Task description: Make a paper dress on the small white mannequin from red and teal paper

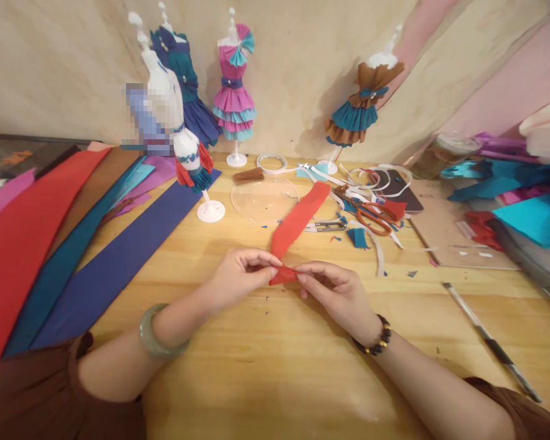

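Between my two hands is a strip of red crepe paper [302, 217], its near end folded over. My left hand [242, 275] pinches the fold between thumb and forefinger. A short way to the right, my right hand [332, 290] pinches the other side of that fold. The free length of the strip runs up and to the right across the table. Beyond my left hand stands a small white dress form [183, 116] with red and teal ruffles low on its skirt. Past the strip lie orange-handled scissors [376, 219] and small thread snips [327, 227].
Long crepe paper sheets [132, 244] cover the left side. Dressed forms [233, 91] stand along the wall, another [364, 104] to the right. A clear round disc [263, 198], a tape roll [272, 162], white ribbon and scraps lie at the back. A pen [490, 342] rests at right.
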Motion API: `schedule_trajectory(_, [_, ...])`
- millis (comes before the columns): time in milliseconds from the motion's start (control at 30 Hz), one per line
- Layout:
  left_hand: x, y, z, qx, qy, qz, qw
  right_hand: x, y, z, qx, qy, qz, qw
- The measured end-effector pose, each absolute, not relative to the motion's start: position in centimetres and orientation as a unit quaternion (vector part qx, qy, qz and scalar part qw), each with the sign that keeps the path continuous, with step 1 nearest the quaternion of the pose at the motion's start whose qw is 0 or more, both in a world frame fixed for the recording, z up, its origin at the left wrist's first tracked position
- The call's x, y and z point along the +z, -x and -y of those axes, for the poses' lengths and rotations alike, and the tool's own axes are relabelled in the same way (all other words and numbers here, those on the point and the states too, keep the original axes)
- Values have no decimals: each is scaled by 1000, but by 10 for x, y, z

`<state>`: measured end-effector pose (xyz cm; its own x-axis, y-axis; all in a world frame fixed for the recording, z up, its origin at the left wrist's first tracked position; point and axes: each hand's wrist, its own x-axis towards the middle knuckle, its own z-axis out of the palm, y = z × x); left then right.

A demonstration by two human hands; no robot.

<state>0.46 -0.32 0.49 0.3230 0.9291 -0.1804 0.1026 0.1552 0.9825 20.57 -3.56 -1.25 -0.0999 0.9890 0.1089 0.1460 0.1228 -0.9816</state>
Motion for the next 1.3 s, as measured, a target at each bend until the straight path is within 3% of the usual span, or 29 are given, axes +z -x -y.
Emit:
schedule_trajectory(567, [14, -1, 7, 332, -592, -456, 576, -8, -209, 35, 503, 468, 565, 457])
schedule_trajectory(1033, [14, -7, 5, 336, -587, -473, 565, -12, -205, 38, 415, 461, 647, 443])
schedule_trajectory(1200, [9, -7, 9, 354, -635, -458, 512, -11, -204, 37, 470, 462, 609, 442])
schedule_trajectory(1300, [6, -6, 13, 351, -712, -441, 418, -13, -202, 37, 495, 450, 586, 457])
